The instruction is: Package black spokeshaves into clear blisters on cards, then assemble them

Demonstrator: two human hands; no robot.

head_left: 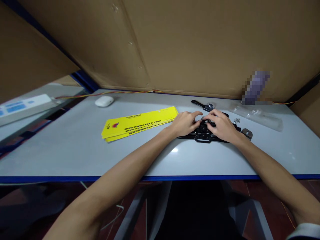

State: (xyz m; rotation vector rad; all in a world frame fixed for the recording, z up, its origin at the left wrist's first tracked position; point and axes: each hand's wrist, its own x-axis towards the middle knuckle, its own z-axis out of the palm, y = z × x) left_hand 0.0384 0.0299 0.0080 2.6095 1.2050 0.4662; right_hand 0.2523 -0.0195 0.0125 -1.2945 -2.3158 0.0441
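Several black spokeshaves (203,137) lie close together on the right half of the table, partly hidden by my hands. My left hand (186,122) is closed with its fingers curled at the left side of one spokeshave in the group. From the right, my right hand (222,126) has its thumb and fingers bent onto the middle of that tool. The small part under the fingertips is too covered to make out. Just behind the hands, another spokeshave (207,106) points its handle to the left. Flat metal blades (247,133) sit beside my right wrist.
Yellow cards (140,121) printed "WOODWORKING TOOL" overlap left of my hands. Small metal pieces (237,120) and clear plastic bags (260,116) are at the right. A white rounded case (104,101) stands at the back left. Cardboard panels (190,46) wall the table's back.
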